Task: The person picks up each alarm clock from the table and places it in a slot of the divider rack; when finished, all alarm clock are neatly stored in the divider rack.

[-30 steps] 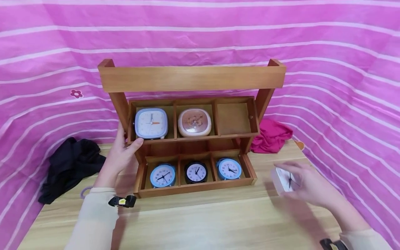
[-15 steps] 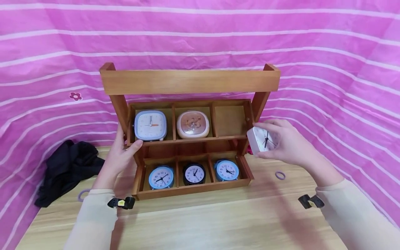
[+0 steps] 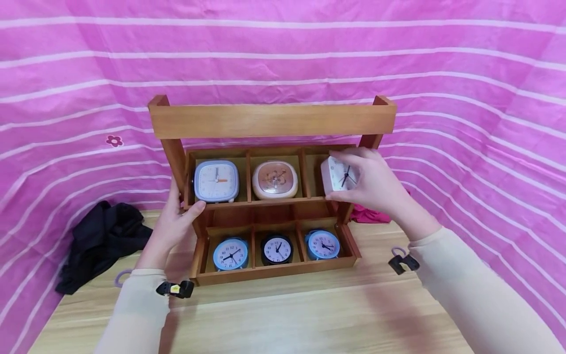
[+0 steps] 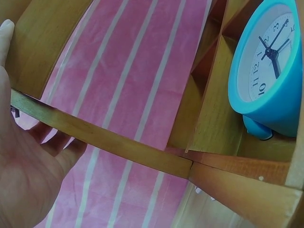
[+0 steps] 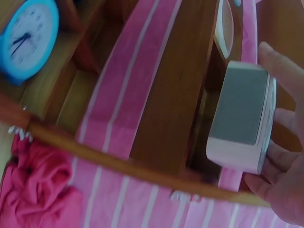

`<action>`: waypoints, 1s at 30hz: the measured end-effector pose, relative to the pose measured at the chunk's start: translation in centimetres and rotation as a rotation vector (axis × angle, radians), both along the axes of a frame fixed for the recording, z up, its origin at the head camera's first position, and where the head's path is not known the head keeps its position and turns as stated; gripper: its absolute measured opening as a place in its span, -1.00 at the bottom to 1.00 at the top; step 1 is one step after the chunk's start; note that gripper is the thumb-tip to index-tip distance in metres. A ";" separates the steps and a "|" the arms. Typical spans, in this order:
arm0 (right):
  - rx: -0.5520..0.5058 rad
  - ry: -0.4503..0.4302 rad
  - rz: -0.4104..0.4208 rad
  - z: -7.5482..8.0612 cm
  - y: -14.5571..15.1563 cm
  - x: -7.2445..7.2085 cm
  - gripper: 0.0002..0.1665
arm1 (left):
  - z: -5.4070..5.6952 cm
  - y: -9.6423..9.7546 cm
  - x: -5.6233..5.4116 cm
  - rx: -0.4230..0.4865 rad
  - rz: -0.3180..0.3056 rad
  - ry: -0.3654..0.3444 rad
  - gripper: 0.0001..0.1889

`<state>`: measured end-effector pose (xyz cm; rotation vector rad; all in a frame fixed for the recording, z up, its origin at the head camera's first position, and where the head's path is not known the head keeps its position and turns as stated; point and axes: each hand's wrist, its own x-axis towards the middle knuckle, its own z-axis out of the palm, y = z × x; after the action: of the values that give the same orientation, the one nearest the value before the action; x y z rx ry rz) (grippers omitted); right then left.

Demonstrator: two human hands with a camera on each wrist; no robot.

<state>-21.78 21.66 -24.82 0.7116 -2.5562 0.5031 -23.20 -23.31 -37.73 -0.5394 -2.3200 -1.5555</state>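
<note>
A white square alarm clock (image 3: 339, 174) is gripped between the thumb and fingers of my right hand (image 3: 376, 179), at the upper right compartment of a two-tier wooden rack (image 3: 271, 121). In the right wrist view this clock (image 5: 240, 104) shows a grey side panel. My left hand (image 3: 172, 221) holds the left end of the upper tier, thumb at its front edge; in the left wrist view its fingers curl behind the side post (image 4: 123, 145). Beside my left thumb sits a blue-rimmed square clock (image 3: 216, 181), with a cream and brown rounded clock (image 3: 275, 179) in the middle compartment.
In the lower tier stand a blue round clock (image 3: 230, 254), a black round clock (image 3: 276, 250) and another blue round clock (image 3: 323, 245). Black cloth (image 3: 103, 243) lies left of the rack, pink cloth (image 3: 369, 215) behind right. Purple rings (image 3: 121, 279) lie on the table (image 3: 274, 314).
My right hand has lifted the white square clock from the table's right side and carried it up and left to the upper right compartment. My left hand stays on the rack.
</note>
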 end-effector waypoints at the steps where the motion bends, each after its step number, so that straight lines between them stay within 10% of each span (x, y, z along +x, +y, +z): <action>1: -0.001 -0.004 -0.002 0.0 -0.5 -0.4 0.03 | -0.1 0.0 0.0 0.000 0.001 0.001 0.01; 30: 0.046 -0.188 -0.036 -2.5 -2.1 -3.9 -0.04 | -0.2 0.0 -0.1 0.050 -0.010 -0.026 0.01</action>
<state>-25.67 19.54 -27.31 0.6612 -2.7585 0.5235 -23.25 -23.28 -37.92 -0.5224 -2.2942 -1.6292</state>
